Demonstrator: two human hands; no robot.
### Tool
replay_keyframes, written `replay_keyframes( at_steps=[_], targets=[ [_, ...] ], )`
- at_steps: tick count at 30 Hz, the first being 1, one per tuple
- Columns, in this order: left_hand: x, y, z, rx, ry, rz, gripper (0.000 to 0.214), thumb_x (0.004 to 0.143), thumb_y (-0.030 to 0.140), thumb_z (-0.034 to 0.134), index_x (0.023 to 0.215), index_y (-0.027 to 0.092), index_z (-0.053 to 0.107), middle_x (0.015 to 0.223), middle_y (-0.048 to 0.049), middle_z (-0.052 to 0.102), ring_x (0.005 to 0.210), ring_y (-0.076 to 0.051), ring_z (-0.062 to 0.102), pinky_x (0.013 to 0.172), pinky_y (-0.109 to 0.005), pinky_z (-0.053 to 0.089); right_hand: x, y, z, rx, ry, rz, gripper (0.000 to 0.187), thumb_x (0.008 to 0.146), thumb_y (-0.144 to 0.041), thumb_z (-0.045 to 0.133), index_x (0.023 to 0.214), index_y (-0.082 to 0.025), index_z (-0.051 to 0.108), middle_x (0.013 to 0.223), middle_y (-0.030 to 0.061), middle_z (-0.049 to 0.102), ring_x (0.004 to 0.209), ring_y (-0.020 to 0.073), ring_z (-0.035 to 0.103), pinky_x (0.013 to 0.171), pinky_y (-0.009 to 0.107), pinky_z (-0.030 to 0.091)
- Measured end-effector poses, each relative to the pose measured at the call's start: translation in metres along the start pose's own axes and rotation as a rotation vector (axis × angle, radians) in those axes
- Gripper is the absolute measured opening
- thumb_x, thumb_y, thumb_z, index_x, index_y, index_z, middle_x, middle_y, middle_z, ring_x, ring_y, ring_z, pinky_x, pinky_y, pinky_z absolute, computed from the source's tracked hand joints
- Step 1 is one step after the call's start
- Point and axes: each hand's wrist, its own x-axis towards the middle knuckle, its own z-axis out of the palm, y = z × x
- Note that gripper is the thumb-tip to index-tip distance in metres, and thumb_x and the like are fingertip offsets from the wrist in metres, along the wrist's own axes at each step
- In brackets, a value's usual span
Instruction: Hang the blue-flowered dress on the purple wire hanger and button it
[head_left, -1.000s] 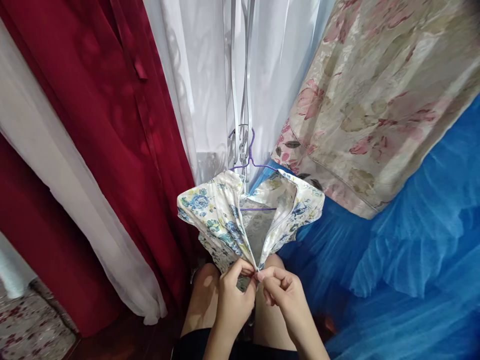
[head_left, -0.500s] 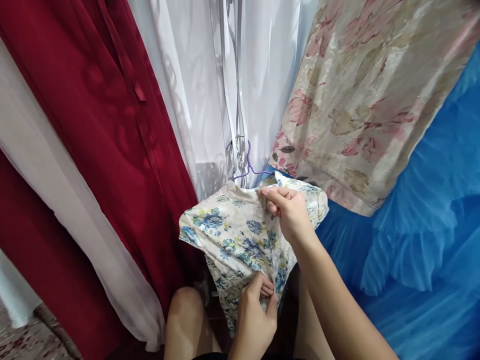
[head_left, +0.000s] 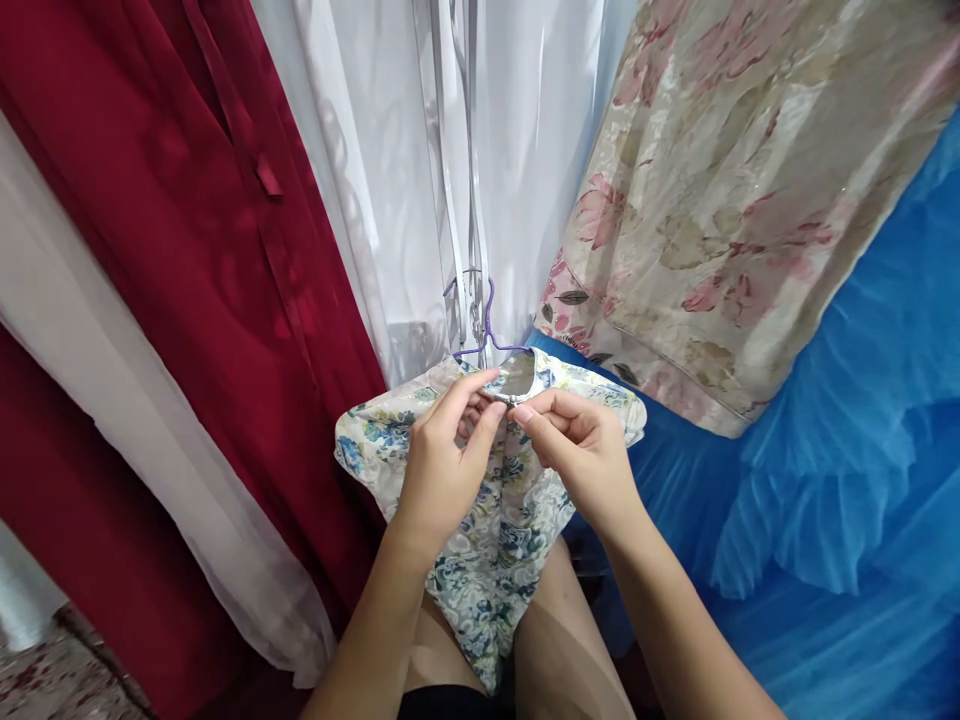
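A white garment with blue and yellow flowers (head_left: 495,530) hangs in front of me on a purple hanger (head_left: 489,325). My left hand (head_left: 454,430) pinches the left side of its neckline, thumb and forefinger close together. Opposite it, my right hand (head_left: 574,435) pinches the neckline's other side, the fingertips of both hands nearly meeting. Something small at the edge between them is too fine to make out. The hanger's hook goes around white straps (head_left: 466,200) that come down from above.
Dark red cloth (head_left: 187,250) and a pale sheer cloth (head_left: 142,400) hang at the left. White fabric (head_left: 375,120) is behind the straps. On the right hang a beige floral cloth (head_left: 720,200) and a ruffled blue gown (head_left: 840,480). My bare legs (head_left: 566,620) are below the garment.
My left hand has moved up from the garment's lower front to the neckline. My right hand has shifted slightly lower, and the neck opening now shows wider and rounder.
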Motion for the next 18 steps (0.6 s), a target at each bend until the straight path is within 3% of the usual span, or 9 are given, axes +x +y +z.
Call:
replay_keyframes(
  at_steps=[2, 4, 8, 11, 14, 16, 18],
  targets=[
    [0.013, 0.004, 0.004, 0.074, -0.03, 0.04, 0.012, 0.098, 0.025, 0.057, 0.099, 0.02, 0.068, 0.089, -0.0017, 0.068, 0.08, -0.015, 0.062, 0.072, -0.025, 0.048, 0.002, 0.009, 0.001, -0.02, 0.014, -0.01, 0.026, 0.088, -0.038, 0.064, 0.074, -0.017, 0.058, 0.049, -0.0082, 0.041, 0.044, 0.0069, 0.03, 0.044, 0.021, 0.02],
    [0.016, 0.006, 0.005, 0.112, 0.022, 0.094, 0.013, 0.097, 0.024, 0.057, 0.09, 0.019, 0.066, 0.083, -0.0014, 0.067, 0.076, -0.014, 0.061, 0.07, -0.025, 0.047, 0.004, 0.029, 0.005, -0.078, 0.017, 0.022, 0.025, 0.087, -0.037, 0.063, 0.072, -0.018, 0.055, 0.049, -0.0085, 0.04, 0.044, 0.0074, 0.03, 0.045, 0.022, 0.02],
    [0.019, -0.011, -0.019, 0.074, 0.388, 0.066, 0.014, 0.095, 0.029, 0.06, 0.091, 0.018, 0.066, 0.083, -0.0015, 0.065, 0.079, -0.014, 0.061, 0.074, -0.024, 0.047, -0.007, 0.072, 0.014, -0.184, -0.062, 0.132, 0.026, 0.084, -0.031, 0.06, 0.064, -0.02, 0.046, 0.048, -0.008, 0.038, 0.044, 0.0078, 0.031, 0.046, 0.023, 0.022],
    [0.026, -0.052, -0.06, -0.165, 0.685, -0.114, 0.02, 0.091, 0.036, 0.065, 0.087, 0.017, 0.065, 0.076, 0.0013, 0.059, 0.073, -0.012, 0.058, 0.07, -0.022, 0.046, -0.031, 0.083, 0.014, -0.128, -0.109, 0.186, 0.028, 0.084, -0.032, 0.059, 0.064, -0.021, 0.043, 0.05, -0.0092, 0.034, 0.046, 0.0075, 0.027, 0.047, 0.023, 0.02],
    [0.026, -0.102, -0.097, -0.622, 0.931, -0.451, 0.023, 0.087, 0.031, 0.068, 0.075, 0.017, 0.053, 0.07, 0.005, 0.053, 0.065, -0.01, 0.055, 0.067, -0.021, 0.046, -0.059, 0.076, 0.011, -0.098, -0.177, 0.248, 0.027, 0.086, -0.03, 0.059, 0.066, -0.021, 0.044, 0.05, -0.0092, 0.034, 0.047, 0.0078, 0.027, 0.049, 0.023, 0.02],
    [0.015, -0.128, -0.107, -0.819, 0.964, -0.709, 0.029, 0.091, 0.028, 0.062, 0.07, 0.018, 0.046, 0.064, 0.0055, 0.05, 0.06, -0.01, 0.053, 0.066, -0.021, 0.046, -0.074, 0.069, 0.01, -0.074, -0.232, 0.289, 0.026, 0.087, -0.029, 0.058, 0.067, -0.021, 0.045, 0.052, -0.0087, 0.035, 0.049, 0.0081, 0.027, 0.049, 0.023, 0.019],
    [-0.006, -0.142, -0.102, -0.88, 0.927, -0.808, 0.027, 0.093, 0.022, 0.057, 0.069, 0.018, 0.045, 0.06, 0.0052, 0.049, 0.054, -0.009, 0.05, 0.064, -0.022, 0.046, -0.087, 0.067, 0.008, -0.014, -0.255, 0.327, 0.027, 0.089, -0.03, 0.058, 0.068, -0.02, 0.045, 0.053, -0.0085, 0.034, 0.05, 0.0083, 0.025, 0.049, 0.024, 0.018]
  ],
)
